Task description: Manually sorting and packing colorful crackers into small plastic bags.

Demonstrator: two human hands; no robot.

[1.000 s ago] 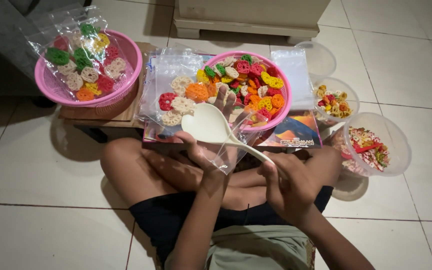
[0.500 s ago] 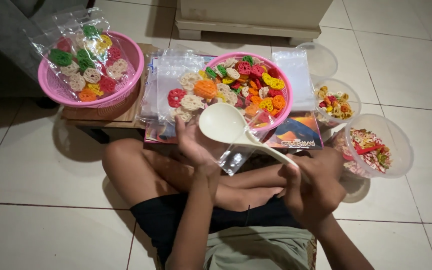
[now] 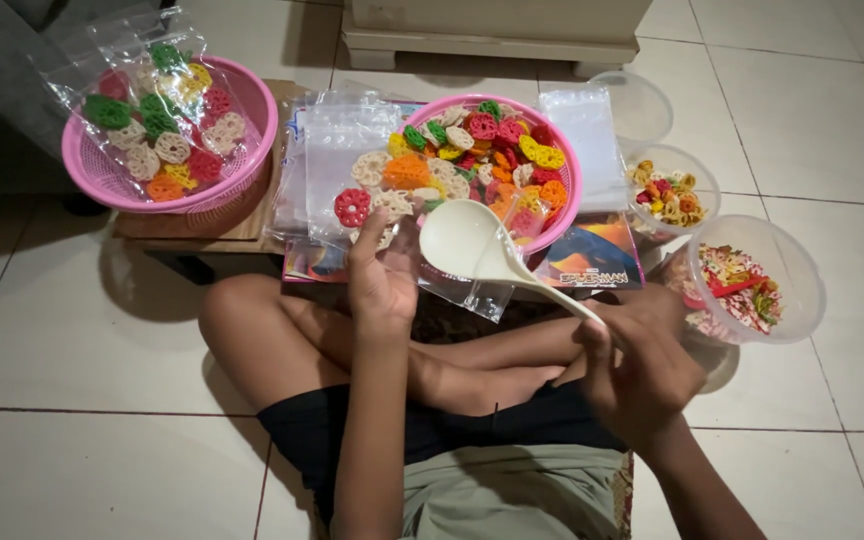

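My left hand (image 3: 380, 282) grips a clear plastic bag (image 3: 352, 185) that holds several flower-shaped crackers in white, red and orange. My right hand (image 3: 640, 362) holds the handle of a cream plastic spoon (image 3: 467, 242), whose empty bowl hovers just right of the bag, at the near rim of a pink basket (image 3: 562, 222) full of coloured crackers. I sit cross-legged on the tiled floor behind a low wooden table (image 3: 252, 232).
A second pink basket (image 3: 252, 150) at the left holds a filled bag of crackers. Empty clear bags (image 3: 584, 135) lie beside the middle basket. Clear tubs of small snacks (image 3: 790, 275) (image 3: 668, 195) stand at the right, over a printed book cover (image 3: 592, 262).
My left hand has lifted the bag of crackers up and forward. The spoon has shifted right and toward the basket, and my right hand has drawn back to the right.
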